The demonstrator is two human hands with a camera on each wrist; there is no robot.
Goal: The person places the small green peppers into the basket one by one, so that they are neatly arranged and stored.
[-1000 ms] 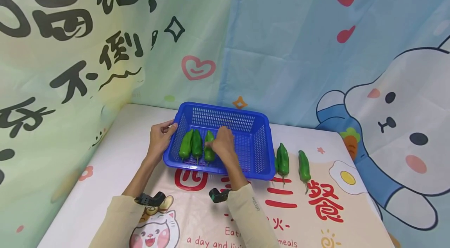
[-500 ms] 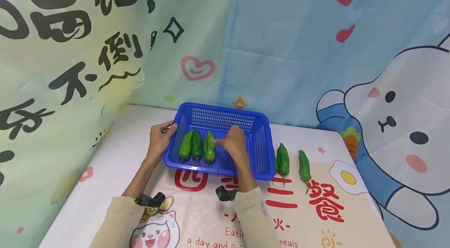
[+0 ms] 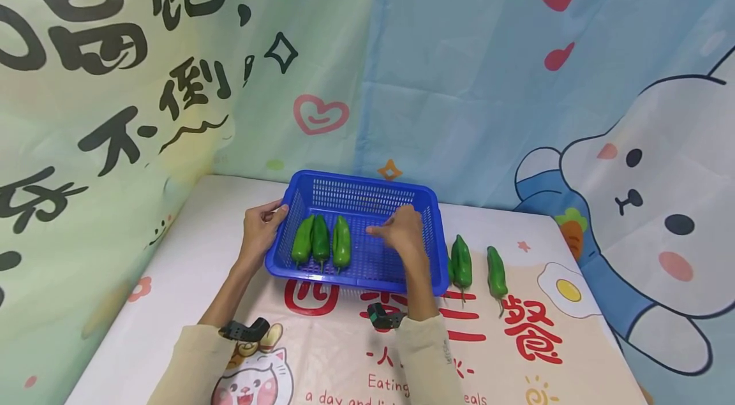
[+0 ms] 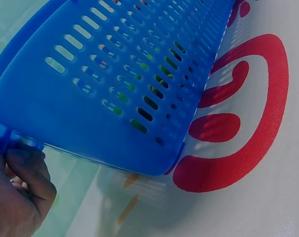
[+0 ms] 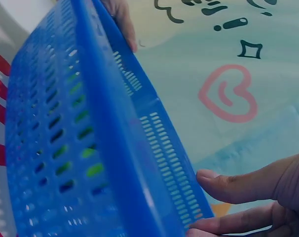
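A blue slotted plastic basket stands on the table. My left hand holds its left rim; in the left wrist view that hand's thumb and curled fingers pinch the rim's edge. Three green peppers lie side by side in the basket's left half: a lighter one, a darker one and a third slightly apart. Over the basket's right half is my right hand, its thumb pointing left. The right wrist view shows that thumb apart from the fingers, nothing between them.
Right of the basket lie more green peppers: one near its wall, another farther right, and a sliver of one mostly hidden by the basket. A printed cloth covers the table; a decorated curtain hangs behind.
My right hand has let go of the third pepper and moved right, leaving it beside the other two. The left hand and the basket stay in place.
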